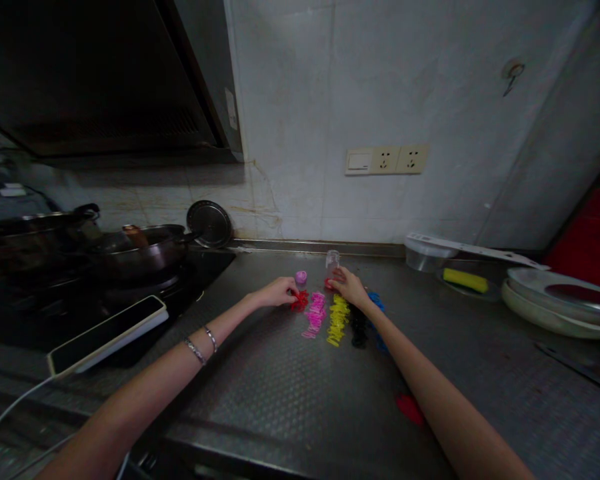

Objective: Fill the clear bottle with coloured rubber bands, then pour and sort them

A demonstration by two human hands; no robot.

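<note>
Red bands (300,301), pink bands (316,315), yellow bands (338,320), black bands (359,328).

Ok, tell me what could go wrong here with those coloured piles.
The forearm behind the right hand lies over the black pile and blue pile; a sweep could mix them. The clear jar stands just beyond that hand and might tip. The left hand at the red pile could nudge it into the pink pile.

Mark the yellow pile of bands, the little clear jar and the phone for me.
yellow pile of bands (337,321): head view, middle of the pile.
clear jar (333,259): head view, its see-through side.
phone (105,332): head view, centre of the dark screen.
</note>
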